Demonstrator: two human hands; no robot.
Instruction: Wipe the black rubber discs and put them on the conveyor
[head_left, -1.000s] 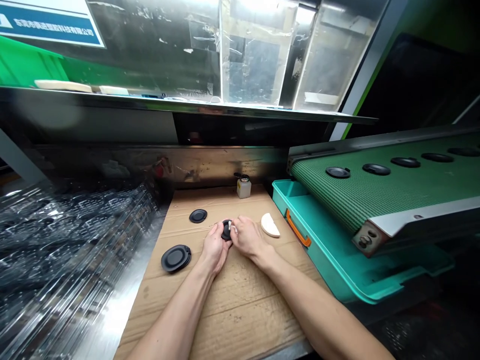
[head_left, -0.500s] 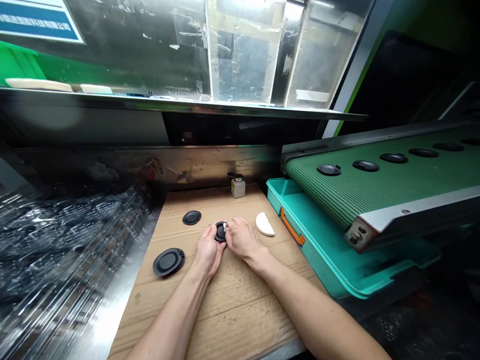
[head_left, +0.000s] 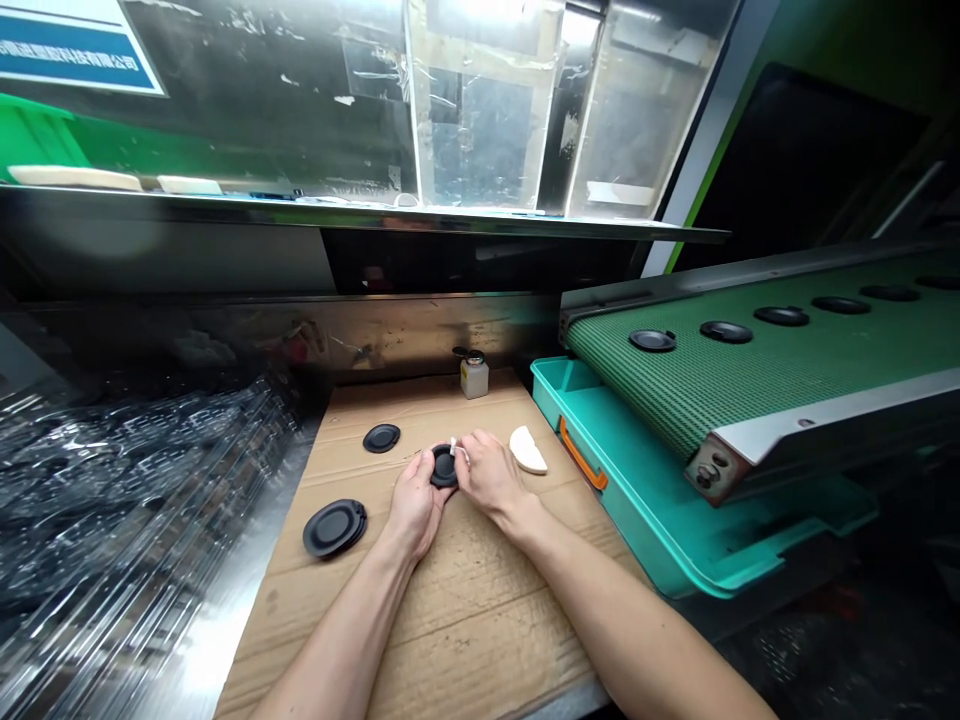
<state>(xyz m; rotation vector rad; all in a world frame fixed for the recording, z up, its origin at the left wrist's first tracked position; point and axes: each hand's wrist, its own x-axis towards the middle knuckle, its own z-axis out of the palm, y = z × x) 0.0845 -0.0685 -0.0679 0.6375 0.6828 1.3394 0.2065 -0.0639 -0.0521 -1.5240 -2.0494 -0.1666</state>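
Observation:
Over the middle of the cardboard, my left hand [head_left: 414,497] is closed on the left edge of a black round plastic disc [head_left: 445,466]. My right hand [head_left: 490,472] pinches a small white wad [head_left: 453,447] at the disc's upper right edge; whether it is cloth or cotton is too small to tell. Behind my left hand another black disc [head_left: 382,438] lies flat. To its left, a short stack of black discs [head_left: 335,528] rests on the cardboard [head_left: 480,610]. Right of my right hand is a white half-round pad [head_left: 528,451].
A small bottle [head_left: 474,376] with its lid flipped back stands at the cardboard's rear. The green conveyor belt [head_left: 795,375] at right carries several black discs, above a teal tray [head_left: 660,520] with an orange handle. Clear plastic bags [head_left: 142,500] pile at left. A metal shelf [head_left: 420,220] crosses behind.
The white wad has shifted from the disc's right side up toward its upper right edge, with my right fingers slightly lifted. My left hand still holds the disc.

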